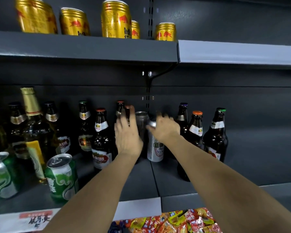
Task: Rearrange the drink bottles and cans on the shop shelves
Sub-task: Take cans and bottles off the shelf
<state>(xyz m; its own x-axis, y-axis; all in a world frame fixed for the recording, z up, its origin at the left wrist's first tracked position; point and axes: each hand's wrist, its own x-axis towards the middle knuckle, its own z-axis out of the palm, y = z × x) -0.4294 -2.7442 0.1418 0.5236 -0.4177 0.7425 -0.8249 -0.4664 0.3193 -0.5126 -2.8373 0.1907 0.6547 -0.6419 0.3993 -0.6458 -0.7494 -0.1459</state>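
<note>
Bright snack packets [183, 221] below shelf; price label [35, 219] on shelf edge.

On the upper shelf [84, 47] we see cans [116, 19] standing in a row. On the lower shelf [138, 179], bottles [102, 140] stand left and right of two tall cans [155, 145] at the middle back. Two more cans [61, 177] sit at the front left. Packets [175, 222] lie below.

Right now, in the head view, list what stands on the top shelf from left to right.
Five gold cans: large gold can → second gold can → tall gold can → small can behind it → last gold can.
</note>
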